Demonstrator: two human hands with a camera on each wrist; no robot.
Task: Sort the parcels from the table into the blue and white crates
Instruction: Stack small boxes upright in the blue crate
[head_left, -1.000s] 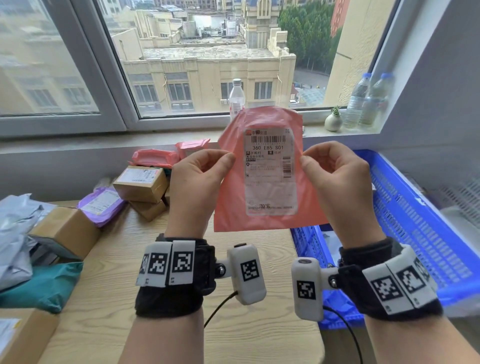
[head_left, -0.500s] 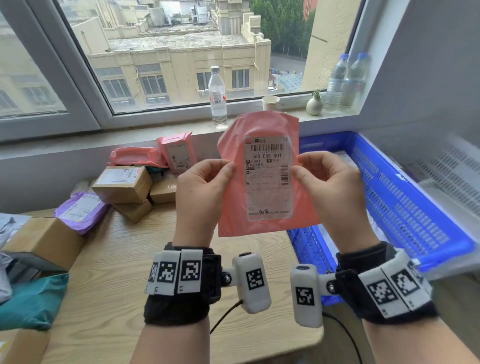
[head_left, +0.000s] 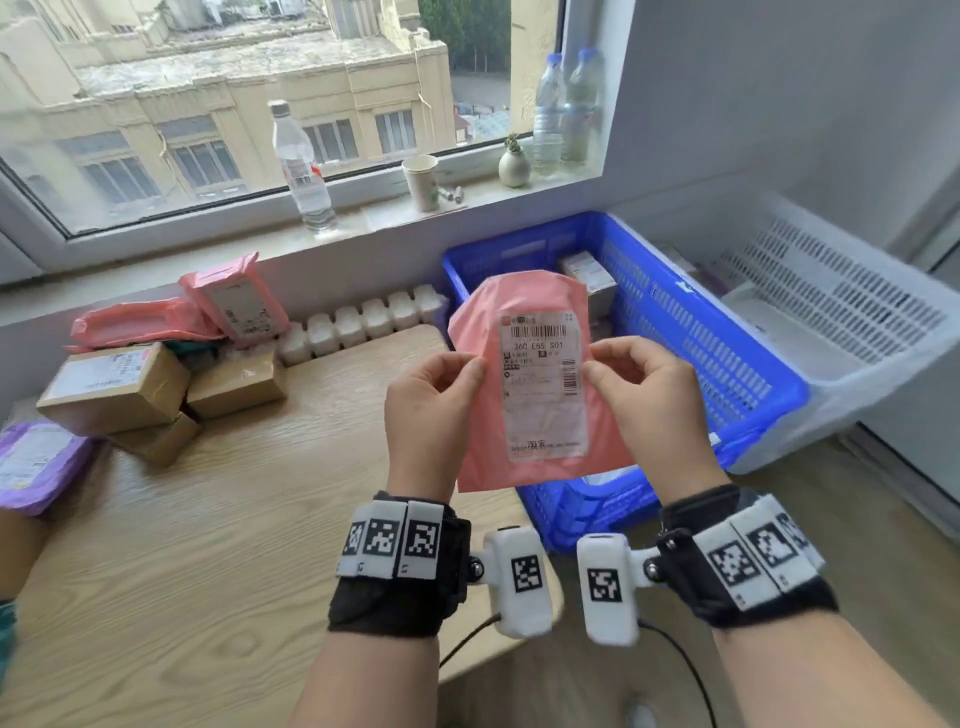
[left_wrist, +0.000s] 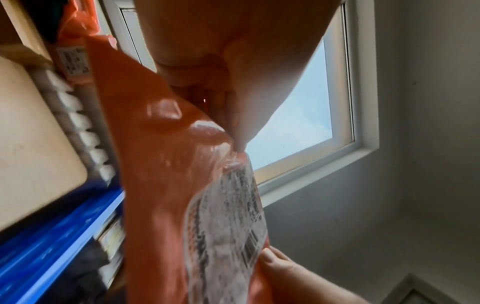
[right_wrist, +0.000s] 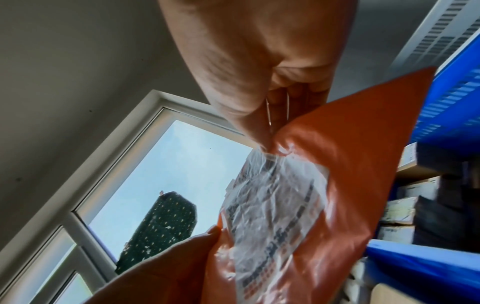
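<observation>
A flat pink parcel (head_left: 524, 395) with a white barcoded label is held upright above the near end of the blue crate (head_left: 727, 364) — the left hand (head_left: 431, 410) pinches its left edge, the right hand (head_left: 649, 405) its right edge. The head view shows the white crate (head_left: 852, 332) just beyond the blue crate; the wrist views show only thumbs pressing the crinkled label — and sky through the window.

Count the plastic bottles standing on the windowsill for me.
3. One clear bottle stands alone toward the left of the windowsill. Two more stand side by side at the sill's right end, by the wall. None looks hidden.
</observation>
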